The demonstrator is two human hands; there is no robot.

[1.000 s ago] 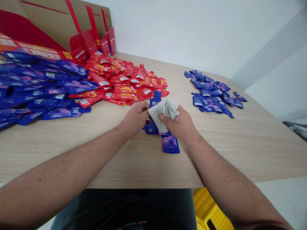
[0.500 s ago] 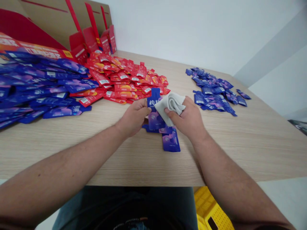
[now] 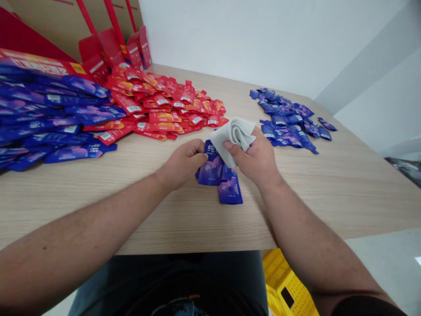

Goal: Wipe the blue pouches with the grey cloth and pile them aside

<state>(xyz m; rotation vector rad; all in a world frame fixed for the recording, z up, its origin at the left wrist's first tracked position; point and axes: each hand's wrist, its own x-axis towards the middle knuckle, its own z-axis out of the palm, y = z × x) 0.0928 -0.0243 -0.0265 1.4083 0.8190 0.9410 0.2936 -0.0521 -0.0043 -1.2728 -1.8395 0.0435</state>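
Observation:
Pinched by its left edge, a blue-purple pouch [image 3: 210,171] is in my left hand [image 3: 184,163], its printed front facing me. My right hand [image 3: 258,156] is closed around a folded light-grey cloth [image 3: 226,140]. The cloth covers the pouch's upper right part, and whether it presses on the pouch I cannot tell. More blue pouches lie on the table under the held one; the nearest of these [image 3: 230,191] sticks out toward me, and the others are mostly hidden.
A big heap of blue pouches [image 3: 55,118] lies at the left, beside a heap of red pouches [image 3: 164,107]. Behind them stand open red cartons [image 3: 95,59]. A smaller blue pile [image 3: 286,120] is at the right back. Below the table [image 3: 158,224] is a yellow crate [image 3: 289,285].
The held pouch has come slightly lower and toward me, and its top end is now behind the cloth. My right hand keeps the cloth. The view has shifted a little.

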